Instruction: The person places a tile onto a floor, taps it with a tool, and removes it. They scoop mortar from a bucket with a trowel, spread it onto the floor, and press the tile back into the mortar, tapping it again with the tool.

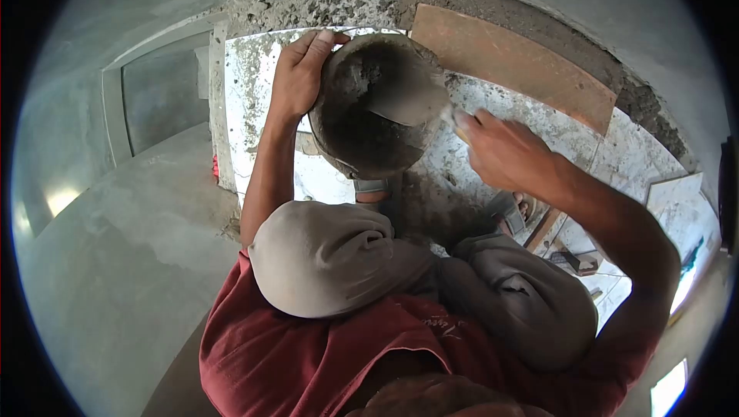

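the left hand point(302, 70) is clasping the edge of a dark bowl point(329, 120), fingers partly hiding; the bowl is facing upward between both hands; a trowel point(412, 105) is reaching inside, the right hand's point(504, 147) fingers curling around its handle; a brown board point(512, 63) is lying beyond.

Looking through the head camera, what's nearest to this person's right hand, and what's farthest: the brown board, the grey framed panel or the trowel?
1. Trowel: nearest, held in the right hand, its blade inside the bowl.
2. Brown board: next, lying ahead of that hand.
3. Grey framed panel: farthest, away on the left side.
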Action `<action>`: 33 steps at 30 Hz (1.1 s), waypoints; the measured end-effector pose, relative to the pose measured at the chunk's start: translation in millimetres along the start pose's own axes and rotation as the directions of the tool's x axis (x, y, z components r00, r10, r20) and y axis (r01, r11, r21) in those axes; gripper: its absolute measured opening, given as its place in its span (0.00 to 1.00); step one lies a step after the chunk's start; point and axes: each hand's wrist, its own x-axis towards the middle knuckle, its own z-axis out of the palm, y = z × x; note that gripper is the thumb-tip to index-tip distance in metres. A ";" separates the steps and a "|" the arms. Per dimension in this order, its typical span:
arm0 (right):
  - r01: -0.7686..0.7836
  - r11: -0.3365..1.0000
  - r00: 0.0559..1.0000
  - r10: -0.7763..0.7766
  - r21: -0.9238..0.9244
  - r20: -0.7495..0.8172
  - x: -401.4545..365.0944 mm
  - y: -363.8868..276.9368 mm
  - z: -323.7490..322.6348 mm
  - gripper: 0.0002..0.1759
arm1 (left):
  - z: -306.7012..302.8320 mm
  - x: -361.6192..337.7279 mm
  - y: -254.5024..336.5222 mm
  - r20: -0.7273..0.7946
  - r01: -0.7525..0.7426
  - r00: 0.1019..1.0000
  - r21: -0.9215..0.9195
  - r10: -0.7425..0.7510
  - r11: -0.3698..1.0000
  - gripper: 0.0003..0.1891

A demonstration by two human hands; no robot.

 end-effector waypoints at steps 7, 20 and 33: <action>0.242 0.968 0.968 -0.236 -0.067 0.088 45.2 -28.0 45.7 0.32 | -14.7 1.3 -6.4 0.044 0.011 0.999 -0.009 -0.010 1.000 0.17; 0.041 0.884 0.993 0.016 -0.465 0.118 46.6 -23.5 -0.8 0.28 | 0.2 2.3 -4.6 0.011 -0.078 0.997 0.098 0.077 0.992 0.19; 0.132 0.957 0.977 -0.082 -0.257 0.196 25.1 -10.2 16.8 0.29 | -2.5 17.5 1.7 0.067 -0.002 0.998 0.079 -0.004 0.997 0.18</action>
